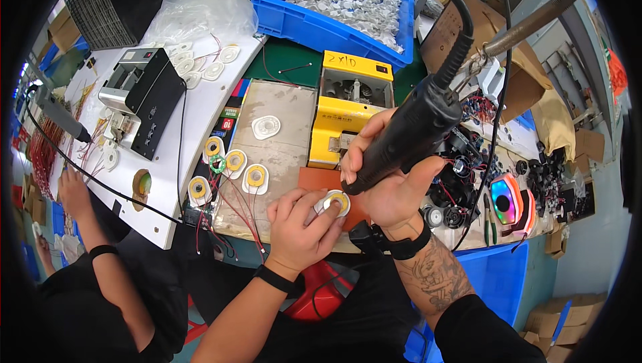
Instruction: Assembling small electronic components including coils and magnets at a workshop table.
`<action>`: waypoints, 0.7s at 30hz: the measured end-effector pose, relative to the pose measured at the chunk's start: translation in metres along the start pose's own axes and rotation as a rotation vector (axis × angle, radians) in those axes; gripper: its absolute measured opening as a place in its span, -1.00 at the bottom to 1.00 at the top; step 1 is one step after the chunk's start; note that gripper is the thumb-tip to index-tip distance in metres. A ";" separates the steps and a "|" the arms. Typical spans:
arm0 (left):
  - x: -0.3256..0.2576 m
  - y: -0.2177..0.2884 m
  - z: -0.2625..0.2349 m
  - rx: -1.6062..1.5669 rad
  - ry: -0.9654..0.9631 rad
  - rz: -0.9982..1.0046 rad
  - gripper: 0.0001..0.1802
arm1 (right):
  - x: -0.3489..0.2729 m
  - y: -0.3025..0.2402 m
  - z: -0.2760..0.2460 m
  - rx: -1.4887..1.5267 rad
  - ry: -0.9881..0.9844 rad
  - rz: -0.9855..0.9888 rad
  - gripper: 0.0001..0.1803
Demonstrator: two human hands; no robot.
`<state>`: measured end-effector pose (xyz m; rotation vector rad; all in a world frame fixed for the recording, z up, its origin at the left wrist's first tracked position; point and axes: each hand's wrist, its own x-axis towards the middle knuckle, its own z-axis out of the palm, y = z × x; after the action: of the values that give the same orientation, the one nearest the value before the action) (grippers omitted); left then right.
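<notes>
Cluttered bench (281, 155): fingers (319, 210) pinch round coil disc (337, 202).

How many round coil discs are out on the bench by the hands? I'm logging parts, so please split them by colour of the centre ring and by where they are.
Yellow-centred discs lying loose on the board: 4
Yellow-centred disc under the left hand, at the tip of the black power screwdriver in the right hand: 1
Green ring among them: 1
Plain white disc farther up the board: 1
Total: 7
</notes>
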<state>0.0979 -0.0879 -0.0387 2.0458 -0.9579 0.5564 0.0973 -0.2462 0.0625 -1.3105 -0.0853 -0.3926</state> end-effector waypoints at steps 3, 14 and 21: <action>0.001 0.000 -0.006 0.025 0.001 0.003 -0.69 | -0.001 0.002 0.003 0.053 0.012 0.010 0.13; 0.002 -0.002 -0.003 0.021 0.003 0.002 -0.70 | -0.007 0.005 0.003 0.011 0.075 -0.015 0.11; 0.003 0.000 -0.003 -0.001 -0.003 0.003 -0.65 | -0.013 0.002 0.007 -0.042 0.118 -0.053 0.11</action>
<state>0.0997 -0.0868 -0.0356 2.0452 -0.9632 0.5549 0.0868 -0.2363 0.0583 -1.3259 -0.0123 -0.5186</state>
